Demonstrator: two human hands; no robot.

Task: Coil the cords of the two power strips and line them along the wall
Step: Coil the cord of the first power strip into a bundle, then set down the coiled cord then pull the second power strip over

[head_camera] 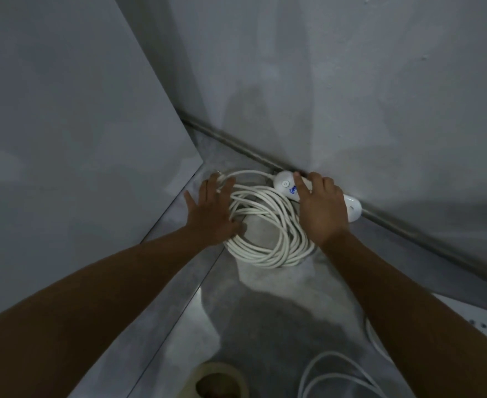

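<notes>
A white power strip lies against the base of the wall in a corner. Its white cord lies on the floor in a coil of several loops just in front of it. My right hand rests flat on top of the strip and covers its middle. My left hand lies on the left side of the coil with fingers spread. A second white cord lies in loose loops at the bottom right, and its strip is partly visible at the right edge.
A grey panel stands on the left and closes the corner. A metal strip runs along the foot of the wall. A roll of tape lies on the grey floor at the bottom centre.
</notes>
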